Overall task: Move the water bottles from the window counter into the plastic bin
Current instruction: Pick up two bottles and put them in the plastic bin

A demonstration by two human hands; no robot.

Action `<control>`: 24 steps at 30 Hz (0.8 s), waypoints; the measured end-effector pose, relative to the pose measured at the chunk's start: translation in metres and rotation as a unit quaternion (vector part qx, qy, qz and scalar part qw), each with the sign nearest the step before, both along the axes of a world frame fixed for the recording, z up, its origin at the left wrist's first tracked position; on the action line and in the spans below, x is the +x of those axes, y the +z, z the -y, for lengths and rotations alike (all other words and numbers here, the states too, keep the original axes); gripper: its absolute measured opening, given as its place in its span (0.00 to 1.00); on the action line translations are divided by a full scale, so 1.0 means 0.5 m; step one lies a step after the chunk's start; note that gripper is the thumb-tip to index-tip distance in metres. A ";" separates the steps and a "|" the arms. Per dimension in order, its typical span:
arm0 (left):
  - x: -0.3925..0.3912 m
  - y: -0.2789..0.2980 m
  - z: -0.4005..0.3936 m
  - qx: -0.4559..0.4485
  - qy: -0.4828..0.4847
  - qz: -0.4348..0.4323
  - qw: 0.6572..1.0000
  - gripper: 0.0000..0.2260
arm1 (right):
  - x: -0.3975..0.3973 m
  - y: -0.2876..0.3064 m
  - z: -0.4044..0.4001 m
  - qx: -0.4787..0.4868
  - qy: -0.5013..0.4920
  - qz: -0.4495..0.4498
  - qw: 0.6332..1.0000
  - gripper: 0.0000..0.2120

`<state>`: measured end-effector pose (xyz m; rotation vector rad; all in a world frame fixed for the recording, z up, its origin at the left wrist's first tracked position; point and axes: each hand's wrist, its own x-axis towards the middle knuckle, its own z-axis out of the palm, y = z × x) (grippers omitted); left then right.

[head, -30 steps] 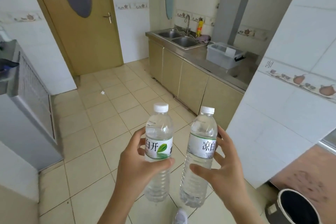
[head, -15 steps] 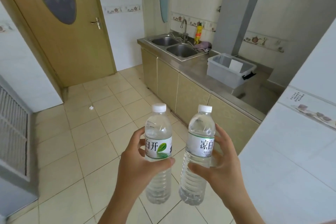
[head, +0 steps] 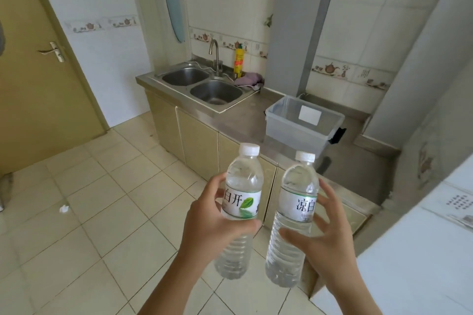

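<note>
one head-worn view looks forward and down from standing height, close over two raised hands at 6 o'clock. it faces a steel counter [head: 245, 120] running toward 1 o'clock, with the tiled floor [head: 102, 199] at 8 o'clock.

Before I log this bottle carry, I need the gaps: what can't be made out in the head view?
- Plastic bin: floor partly hidden by its frosted near wall; contents uncertain.
- Left bottle: label text partly covered by the left hand.
- Right bottle: label wraps out of sight.
- Yellow bottle by the sink: print too small.
- Window counter: out of frame.
</note>
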<state>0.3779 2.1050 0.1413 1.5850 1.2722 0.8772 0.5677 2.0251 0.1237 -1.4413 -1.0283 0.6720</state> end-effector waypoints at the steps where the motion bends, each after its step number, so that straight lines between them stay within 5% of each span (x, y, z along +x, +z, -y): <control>1: 0.019 0.005 -0.036 0.004 -0.013 0.001 1.000 0.38 | 0.015 0.001 -0.027 0.004 -0.013 -0.004 1.000 0.49; 24: 0.652 -0.022 -0.692 -0.001 -0.093 0.085 0.992 0.37 | 0.582 -0.017 -0.642 0.027 -0.145 0.016 0.989 0.50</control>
